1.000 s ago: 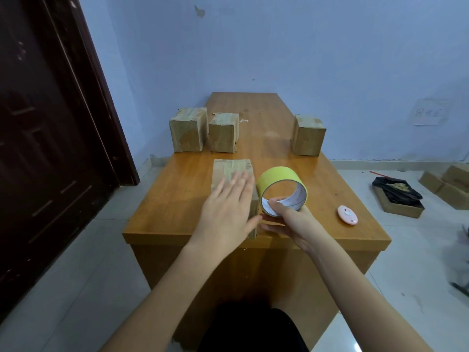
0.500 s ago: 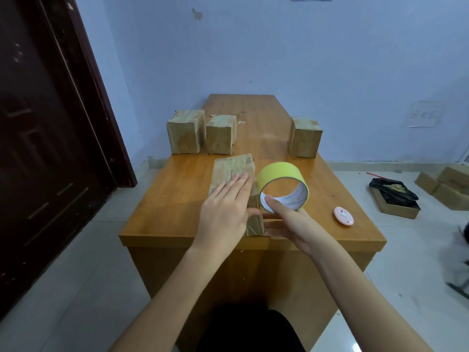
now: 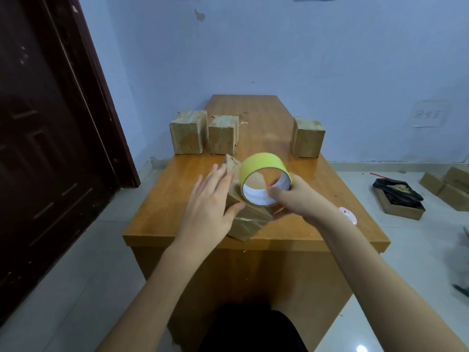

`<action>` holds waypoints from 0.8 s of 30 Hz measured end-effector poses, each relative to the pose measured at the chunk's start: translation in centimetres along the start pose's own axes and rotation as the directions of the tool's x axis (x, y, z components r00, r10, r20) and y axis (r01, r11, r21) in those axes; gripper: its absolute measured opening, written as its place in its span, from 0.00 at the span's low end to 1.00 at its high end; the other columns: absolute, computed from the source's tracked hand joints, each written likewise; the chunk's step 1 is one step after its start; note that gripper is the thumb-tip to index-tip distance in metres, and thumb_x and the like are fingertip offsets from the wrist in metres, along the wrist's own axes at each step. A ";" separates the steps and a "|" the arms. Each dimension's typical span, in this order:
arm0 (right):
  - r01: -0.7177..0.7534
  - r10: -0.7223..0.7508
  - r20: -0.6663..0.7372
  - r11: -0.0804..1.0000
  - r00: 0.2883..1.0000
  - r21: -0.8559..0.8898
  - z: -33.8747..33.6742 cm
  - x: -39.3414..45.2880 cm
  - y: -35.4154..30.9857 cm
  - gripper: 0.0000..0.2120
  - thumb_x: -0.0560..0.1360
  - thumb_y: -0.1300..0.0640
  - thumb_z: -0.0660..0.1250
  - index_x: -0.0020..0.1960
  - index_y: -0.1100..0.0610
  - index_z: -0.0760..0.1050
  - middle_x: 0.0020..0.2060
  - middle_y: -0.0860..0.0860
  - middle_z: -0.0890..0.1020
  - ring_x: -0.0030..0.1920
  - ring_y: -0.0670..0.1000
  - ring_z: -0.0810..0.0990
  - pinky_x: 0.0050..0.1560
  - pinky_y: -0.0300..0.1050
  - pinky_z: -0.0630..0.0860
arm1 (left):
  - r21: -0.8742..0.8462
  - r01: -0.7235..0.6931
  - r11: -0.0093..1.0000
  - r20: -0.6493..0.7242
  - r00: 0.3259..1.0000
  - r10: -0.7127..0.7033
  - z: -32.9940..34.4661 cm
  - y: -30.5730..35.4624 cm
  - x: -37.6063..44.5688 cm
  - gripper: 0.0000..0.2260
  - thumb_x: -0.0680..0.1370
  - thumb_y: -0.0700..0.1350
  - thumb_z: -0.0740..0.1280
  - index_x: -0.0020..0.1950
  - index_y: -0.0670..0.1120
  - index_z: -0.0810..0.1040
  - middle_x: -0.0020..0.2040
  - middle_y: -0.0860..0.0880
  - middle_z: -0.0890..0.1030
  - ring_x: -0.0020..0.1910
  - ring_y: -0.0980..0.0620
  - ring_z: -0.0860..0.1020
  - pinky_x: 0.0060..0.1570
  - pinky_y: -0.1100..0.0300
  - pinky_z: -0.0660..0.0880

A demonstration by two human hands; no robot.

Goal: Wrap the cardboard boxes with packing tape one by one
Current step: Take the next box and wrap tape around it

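A person's right hand [image 3: 302,196] has its grip clamped on a yellow roll of packing tape [image 3: 264,177], thumb hooked inside the white core and fingers curled round the far side, the roll held upright with its open ring facing the camera. The left hand [image 3: 210,207] lies flat with fingers straight and slightly spread, pressing on a cardboard box [image 3: 247,219] that sits tilted at the near edge of the wooden counter [image 3: 291,229], one corner raised toward the far side. The roll hovers just over the box's right part, and glossy tape already shows across the box's near face. Whether a strip runs from the roll to the box cannot be told.

Farther along the counter stand three more boxes: two side by side on the left [image 3: 189,134] [image 3: 223,134] and one apart on the right [image 3: 307,137]. A small pink round object [image 3: 349,215] lies near the counter's right edge, partly hidden by the right forearm. On the floor to the right sits an open box with a black bag [image 3: 398,196]. A dark door [image 3: 50,123] fills the left.
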State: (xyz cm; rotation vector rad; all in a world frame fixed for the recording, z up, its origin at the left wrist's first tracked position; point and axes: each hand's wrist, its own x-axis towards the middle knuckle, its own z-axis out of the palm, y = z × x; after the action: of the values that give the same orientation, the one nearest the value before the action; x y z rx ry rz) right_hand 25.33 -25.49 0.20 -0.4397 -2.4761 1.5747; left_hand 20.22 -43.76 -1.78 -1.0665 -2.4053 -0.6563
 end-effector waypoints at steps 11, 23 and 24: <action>0.092 -0.103 0.023 0.735 0.994 -0.671 1.2 1.4 -2.6 0.17 0.71 0.44 0.68 0.54 0.53 0.72 0.43 0.49 0.79 0.45 0.53 0.78 0.48 0.53 0.79 | 0.029 0.001 1.000 0.104 0.995 -0.004 1.6 -1.7 -2.2 0.23 0.80 0.49 0.59 0.73 0.42 0.63 0.73 0.45 0.64 0.74 0.51 0.58 0.72 0.59 0.52; 0.163 -0.095 0.163 0.859 0.982 -0.485 -0.4 1.5 -4.5 0.06 0.77 0.64 0.59 0.52 0.59 0.62 0.41 0.56 0.69 0.39 0.53 0.70 0.35 0.50 0.74 | -0.040 0.026 0.999 0.062 0.998 -0.023 2.8 -1.1 -2.0 0.20 0.79 0.46 0.62 0.69 0.40 0.68 0.66 0.42 0.73 0.66 0.47 0.71 0.63 0.51 0.71; 0.152 -0.082 0.165 0.869 0.983 -0.470 -0.5 1.6 -4.5 0.07 0.77 0.64 0.59 0.52 0.59 0.62 0.43 0.57 0.70 0.41 0.54 0.71 0.37 0.52 0.77 | -0.042 0.024 0.999 0.058 0.998 -0.022 2.9 -1.1 -2.0 0.21 0.79 0.46 0.62 0.70 0.40 0.67 0.68 0.43 0.72 0.67 0.48 0.69 0.65 0.52 0.70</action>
State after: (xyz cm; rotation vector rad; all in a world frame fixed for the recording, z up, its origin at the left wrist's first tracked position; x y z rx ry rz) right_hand 23.31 -26.33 4.50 -0.2374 -2.9389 0.9562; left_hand 20.09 -43.88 -5.41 -1.0908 -2.4662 -0.6968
